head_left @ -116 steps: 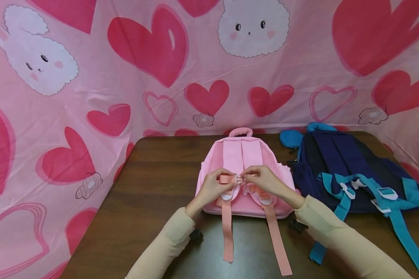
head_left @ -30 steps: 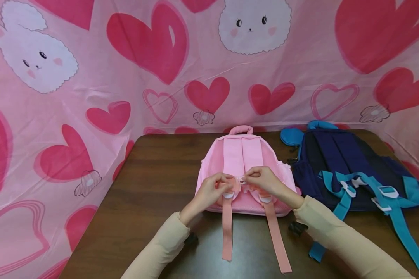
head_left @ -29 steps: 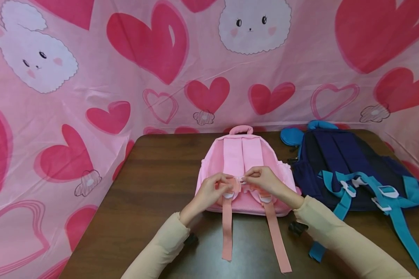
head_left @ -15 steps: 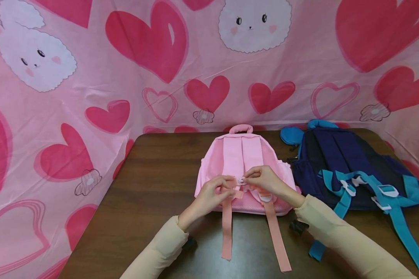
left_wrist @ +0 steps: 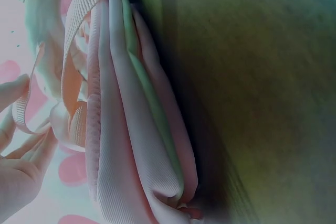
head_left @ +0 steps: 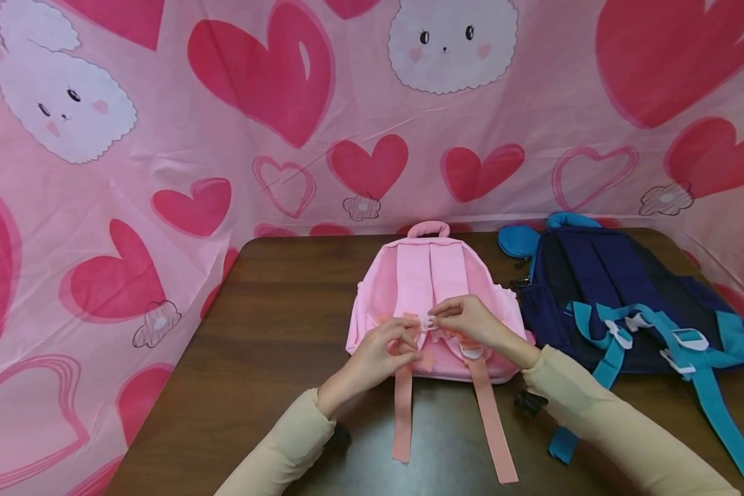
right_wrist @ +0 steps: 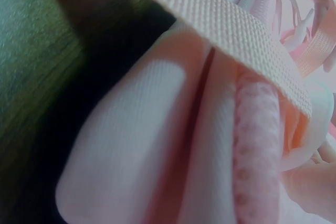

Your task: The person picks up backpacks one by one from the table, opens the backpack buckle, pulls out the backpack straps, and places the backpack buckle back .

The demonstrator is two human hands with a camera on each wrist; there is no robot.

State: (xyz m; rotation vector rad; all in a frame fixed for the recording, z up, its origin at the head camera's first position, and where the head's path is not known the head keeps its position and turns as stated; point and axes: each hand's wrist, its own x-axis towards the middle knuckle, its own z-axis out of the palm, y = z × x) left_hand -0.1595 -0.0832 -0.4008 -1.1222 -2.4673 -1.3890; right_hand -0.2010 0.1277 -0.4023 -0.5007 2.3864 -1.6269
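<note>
A pink backpack (head_left: 414, 269) lies with its shoulder straps facing up. Over its lower middle, my right hand (head_left: 474, 322) pinches a small white buckle (head_left: 430, 322) between thumb and fingertips. My left hand (head_left: 374, 355) is just left of the buckle, holding a peach webbing strap between thumb and fingers; the strap's loose end (head_left: 430, 359) sticks out past the thumb. In the left wrist view this webbing (left_wrist: 21, 113) bends in a loop between the left thumb and fingers. How the buckle's halves sit together is too small to tell.
Two peach strap tails (head_left: 403, 420) hang from the pink backpack onto the brown wooden table (head_left: 273, 331). Right of it lies a navy backpack (head_left: 601, 275) with teal straps (head_left: 709, 406) and a round blue pouch (head_left: 518, 241). A heart-print cloth (head_left: 372, 165) rises behind the table.
My left hand has shifted slightly down from the buckle. The webbing, earlier stretched left from the buckle, now bends with its loose end below. My right hand stays nearly in place on the buckle.
</note>
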